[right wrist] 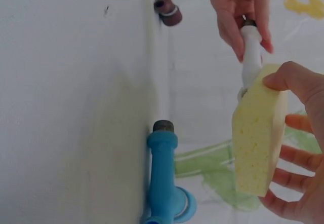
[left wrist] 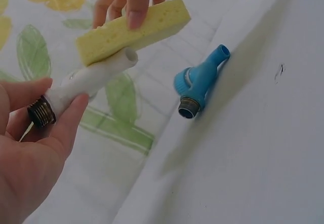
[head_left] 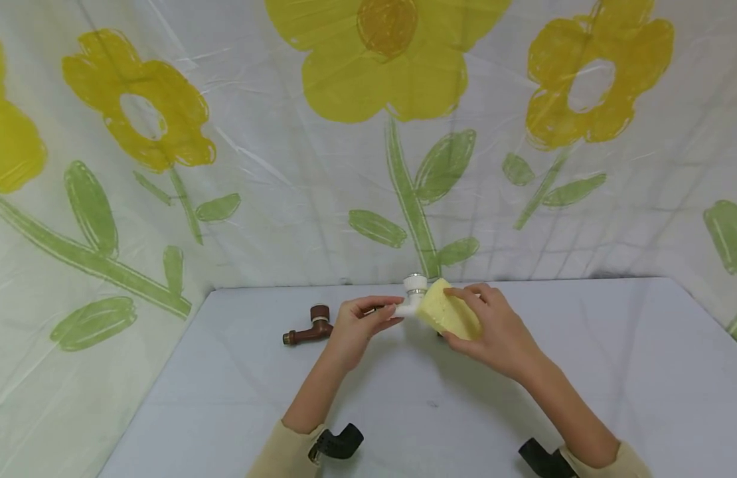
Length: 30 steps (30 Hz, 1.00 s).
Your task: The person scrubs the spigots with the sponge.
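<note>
My left hand [head_left: 358, 326] pinches a white faucet [left wrist: 96, 77] near its threaded brass end, between thumb and fingers. The faucet is held up over the table, its round white knob [head_left: 414, 282] upward in the head view. My right hand [head_left: 498, 326] grips a yellow sponge [head_left: 449, 311] between thumb and fingertips. In the left wrist view the sponge lies along the faucet's body, right at its surface. The right wrist view shows the sponge [right wrist: 258, 138] overlapping the spout end of the faucet.
A brown faucet [head_left: 309, 326] lies on the white table [head_left: 416, 411], left of my left hand. A blue faucet [left wrist: 202, 82] also lies on the table, mostly hidden behind the right hand in the head view. A flower-printed curtain [head_left: 273, 219] hangs behind the table's far edge.
</note>
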{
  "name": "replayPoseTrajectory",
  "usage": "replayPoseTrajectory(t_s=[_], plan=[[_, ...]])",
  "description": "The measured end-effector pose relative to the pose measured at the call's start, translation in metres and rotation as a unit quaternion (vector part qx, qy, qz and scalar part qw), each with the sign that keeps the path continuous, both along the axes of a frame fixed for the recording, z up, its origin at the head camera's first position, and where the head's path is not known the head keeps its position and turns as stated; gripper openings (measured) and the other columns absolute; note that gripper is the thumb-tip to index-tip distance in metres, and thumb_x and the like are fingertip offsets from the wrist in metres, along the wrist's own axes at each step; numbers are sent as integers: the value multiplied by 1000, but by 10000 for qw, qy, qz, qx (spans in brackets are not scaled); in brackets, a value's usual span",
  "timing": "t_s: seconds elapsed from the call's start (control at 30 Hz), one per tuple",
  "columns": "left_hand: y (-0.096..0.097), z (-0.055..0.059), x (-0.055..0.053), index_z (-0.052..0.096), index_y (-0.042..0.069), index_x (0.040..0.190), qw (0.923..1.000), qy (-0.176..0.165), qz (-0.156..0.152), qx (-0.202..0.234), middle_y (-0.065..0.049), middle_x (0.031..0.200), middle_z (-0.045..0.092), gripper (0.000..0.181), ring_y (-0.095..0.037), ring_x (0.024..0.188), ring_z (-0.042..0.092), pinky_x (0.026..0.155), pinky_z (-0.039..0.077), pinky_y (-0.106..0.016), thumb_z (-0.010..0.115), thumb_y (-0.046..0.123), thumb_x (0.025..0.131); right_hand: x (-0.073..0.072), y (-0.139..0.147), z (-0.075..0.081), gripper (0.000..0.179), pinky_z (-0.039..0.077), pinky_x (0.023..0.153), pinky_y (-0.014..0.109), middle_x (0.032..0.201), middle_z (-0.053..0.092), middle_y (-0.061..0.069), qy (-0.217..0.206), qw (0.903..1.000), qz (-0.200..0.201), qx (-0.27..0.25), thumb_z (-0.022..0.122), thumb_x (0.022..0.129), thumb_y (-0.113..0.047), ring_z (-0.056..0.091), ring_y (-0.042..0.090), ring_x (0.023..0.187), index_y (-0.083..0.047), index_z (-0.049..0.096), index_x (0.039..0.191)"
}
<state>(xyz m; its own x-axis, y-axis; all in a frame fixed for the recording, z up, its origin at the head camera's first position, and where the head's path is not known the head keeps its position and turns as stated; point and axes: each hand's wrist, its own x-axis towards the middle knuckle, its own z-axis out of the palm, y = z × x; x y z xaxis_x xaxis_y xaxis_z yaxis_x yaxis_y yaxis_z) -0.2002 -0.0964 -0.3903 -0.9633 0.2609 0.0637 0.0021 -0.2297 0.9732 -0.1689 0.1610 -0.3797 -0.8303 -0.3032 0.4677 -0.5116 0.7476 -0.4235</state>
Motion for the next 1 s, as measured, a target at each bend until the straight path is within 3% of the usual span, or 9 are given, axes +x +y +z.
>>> replayPoseTrajectory(t_s=[0.27,0.37,0.53,0.77,1.0], plan=[[0,-2,-1,49,-24,140,9928,-702,21,975,-12,117,73,40,-17,111,71,100,59,-33,55,-13,102,1,0,2,60,60,79,53,122,61,16,120,9997,1,-205,89,82,-20,60,38,110,-10,66,136],[1,-3,-1,51,-22,140,9887,-882,1,1215,-12,116,73,39,-18,110,72,100,60,-34,55,-15,101,1,-1,2,61,60,78,55,123,61,17,183,9994,-80,-267,90,81,-20,60,40,111,-10,67,136],[3,-5,-1,58,-18,136,9856,-995,-130,1363,-12,118,73,35,-20,110,72,100,60,-34,53,-17,102,0,-1,1,61,60,78,55,122,62,18,329,9987,-158,-348,92,78,-16,60,41,111,-10,68,134],[5,-6,0,47,-21,144,9855,-1018,-100,1356,-14,124,71,41,-19,115,70,103,57,-33,51,-14,104,-1,0,-1,63,60,78,55,121,62,17,755,9965,-21,-363,94,75,-14,60,40,111,-11,69,133],[3,-4,0,44,-18,149,9820,-1172,-249,1461,-27,146,58,44,-22,125,66,109,54,-35,47,-10,105,-2,-3,-4,65,60,79,54,122,62,16,957,9942,55,-482,95,72,-13,59,38,113,-10,69,132]])
